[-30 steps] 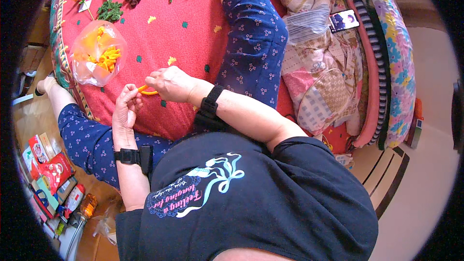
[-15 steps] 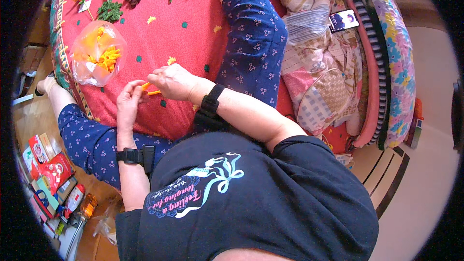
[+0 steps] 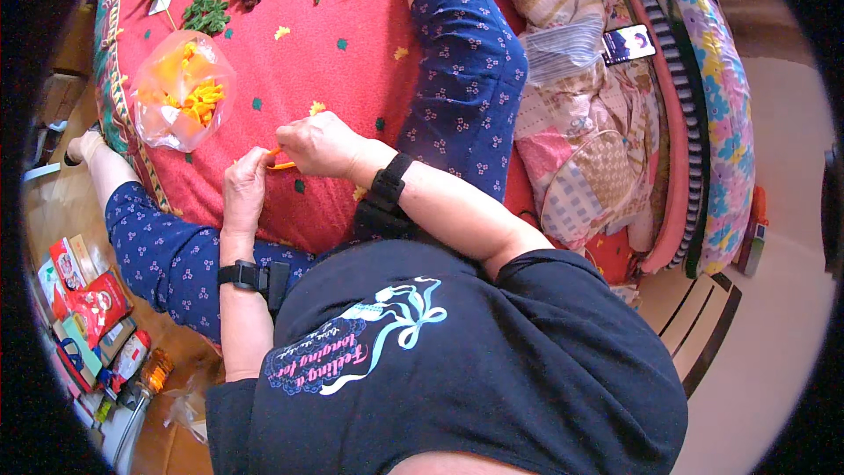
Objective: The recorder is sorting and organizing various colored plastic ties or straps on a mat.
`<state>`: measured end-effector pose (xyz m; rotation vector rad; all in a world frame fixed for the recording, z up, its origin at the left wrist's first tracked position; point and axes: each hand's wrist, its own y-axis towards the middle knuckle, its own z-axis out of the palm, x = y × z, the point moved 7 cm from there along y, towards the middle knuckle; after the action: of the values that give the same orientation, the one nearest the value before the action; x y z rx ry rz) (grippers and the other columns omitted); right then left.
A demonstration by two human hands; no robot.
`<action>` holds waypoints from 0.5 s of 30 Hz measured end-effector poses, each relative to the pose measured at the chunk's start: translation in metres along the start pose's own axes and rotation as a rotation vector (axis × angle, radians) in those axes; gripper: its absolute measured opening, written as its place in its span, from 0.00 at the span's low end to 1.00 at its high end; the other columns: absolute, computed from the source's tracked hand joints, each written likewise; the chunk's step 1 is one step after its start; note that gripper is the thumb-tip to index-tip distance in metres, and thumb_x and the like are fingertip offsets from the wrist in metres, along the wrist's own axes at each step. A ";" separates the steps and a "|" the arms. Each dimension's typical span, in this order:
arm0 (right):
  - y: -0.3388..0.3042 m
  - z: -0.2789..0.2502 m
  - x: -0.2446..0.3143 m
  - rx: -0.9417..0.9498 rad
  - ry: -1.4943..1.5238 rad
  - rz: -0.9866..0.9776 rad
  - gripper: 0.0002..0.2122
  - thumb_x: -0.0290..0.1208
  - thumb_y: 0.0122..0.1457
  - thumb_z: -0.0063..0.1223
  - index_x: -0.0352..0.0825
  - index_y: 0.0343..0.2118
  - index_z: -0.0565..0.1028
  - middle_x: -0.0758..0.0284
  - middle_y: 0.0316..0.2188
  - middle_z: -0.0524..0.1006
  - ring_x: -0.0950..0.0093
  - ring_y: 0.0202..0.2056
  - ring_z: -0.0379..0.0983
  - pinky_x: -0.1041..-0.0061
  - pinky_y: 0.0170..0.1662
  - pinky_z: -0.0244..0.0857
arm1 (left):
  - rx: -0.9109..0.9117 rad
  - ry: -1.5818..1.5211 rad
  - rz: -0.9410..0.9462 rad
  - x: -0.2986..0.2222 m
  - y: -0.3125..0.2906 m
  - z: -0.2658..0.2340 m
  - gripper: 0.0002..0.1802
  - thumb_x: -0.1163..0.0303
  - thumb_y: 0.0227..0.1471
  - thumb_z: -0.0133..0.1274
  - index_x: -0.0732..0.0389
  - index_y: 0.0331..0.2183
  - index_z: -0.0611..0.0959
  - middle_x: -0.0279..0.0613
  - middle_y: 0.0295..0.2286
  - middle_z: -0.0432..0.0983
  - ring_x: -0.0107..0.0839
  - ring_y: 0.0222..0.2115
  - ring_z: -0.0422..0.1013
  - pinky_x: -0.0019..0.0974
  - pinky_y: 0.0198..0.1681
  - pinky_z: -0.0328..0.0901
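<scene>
Orange strip (image 3: 280, 158); red bedspread (image 3: 343, 79), green-dotted.

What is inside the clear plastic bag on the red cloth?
The clear plastic bag on the red cloth holds yellow and orange pieces. The wrinkled, glossy plastic blurs them, so their exact kind and anything beneath them stay hidden.

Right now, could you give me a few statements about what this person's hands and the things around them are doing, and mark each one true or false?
1. Both hands pinch a small orange strip over the red cloth. True.
2. The clear plastic bag of orange and yellow pieces lies right of the right hand. False: it lies to the left, beyond the left hand.
3. Each wrist wears a black band. True.
4. The phone lies on the red cloth beside the bag. False: it rests on the patterned bedding far right.
5. Green leaves lie near the cloth's far edge. True.
</scene>
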<state>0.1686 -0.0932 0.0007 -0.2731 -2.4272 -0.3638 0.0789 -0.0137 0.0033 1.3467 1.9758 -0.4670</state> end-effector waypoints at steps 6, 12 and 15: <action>-0.002 -0.006 -0.006 -0.034 0.004 -0.017 0.01 0.25 0.45 0.46 0.36 0.21 0.68 0.60 0.17 0.71 0.60 0.22 0.70 0.64 0.23 0.64 | 0.055 -0.121 -0.284 0.029 -0.007 0.005 0.11 0.69 0.54 0.41 0.62 0.32 0.77 0.43 0.18 0.71 0.34 0.20 0.70 0.34 0.23 0.65; -0.003 -0.020 -0.008 -0.139 -0.004 -0.008 0.02 0.25 0.47 0.49 0.35 0.22 0.68 0.59 0.18 0.70 0.60 0.23 0.70 0.65 0.24 0.64 | -0.063 -0.916 -0.509 0.047 -0.016 0.021 0.14 0.62 0.55 0.43 0.64 0.32 0.75 0.37 0.24 0.72 0.24 0.21 0.70 0.27 0.25 0.68; -0.002 -0.021 -0.001 -0.114 0.012 -0.004 0.03 0.26 0.47 0.50 0.35 0.23 0.69 0.59 0.20 0.71 0.61 0.24 0.70 0.66 0.25 0.64 | -0.072 -0.817 -0.501 0.050 -0.015 0.015 0.14 0.63 0.55 0.44 0.64 0.31 0.76 0.37 0.24 0.72 0.24 0.22 0.70 0.27 0.25 0.68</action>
<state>0.1812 -0.1018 0.0153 -0.3155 -2.3993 -0.5047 0.0591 0.0040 -0.0444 0.4533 1.5669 -0.9822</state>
